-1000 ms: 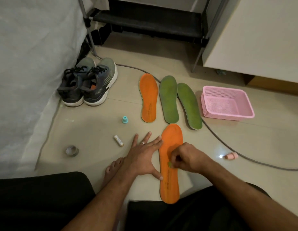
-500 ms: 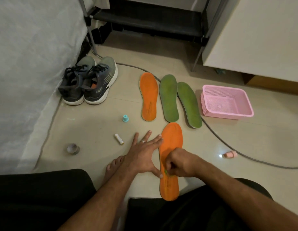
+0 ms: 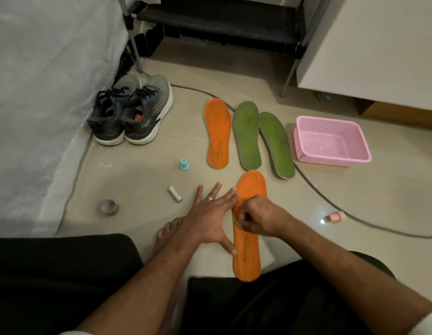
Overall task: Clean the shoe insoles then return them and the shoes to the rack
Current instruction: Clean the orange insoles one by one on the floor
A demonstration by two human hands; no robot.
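An orange insole (image 3: 249, 252) lies lengthwise on the floor in front of me. My left hand (image 3: 210, 218) lies flat with spread fingers, its fingertips and thumb pressing the insole's left edge. My right hand (image 3: 258, 217) is curled over the insole's middle and pinches a small green thing (image 3: 237, 223), most of it hidden. Further back lie a second orange insole (image 3: 218, 132) and two green insoles (image 3: 247, 135) (image 3: 277, 145). A pair of grey sneakers (image 3: 133, 112) stands at the left. The dark shoe rack (image 3: 217, 18) is at the top.
A pink mesh basket (image 3: 331, 141) sits right of the green insoles. A grey cable (image 3: 331, 201) runs across the floor. Small items lie around: a teal cap (image 3: 184, 164), a battery (image 3: 175, 193), a tape roll (image 3: 109, 207), a lit pink thing (image 3: 334, 216). White sheeting (image 3: 41, 93) covers the left.
My right hand has rubbed along the insole, down towards me and then back up a little and to the left. My left hand has stayed pressed on the insole's edge.
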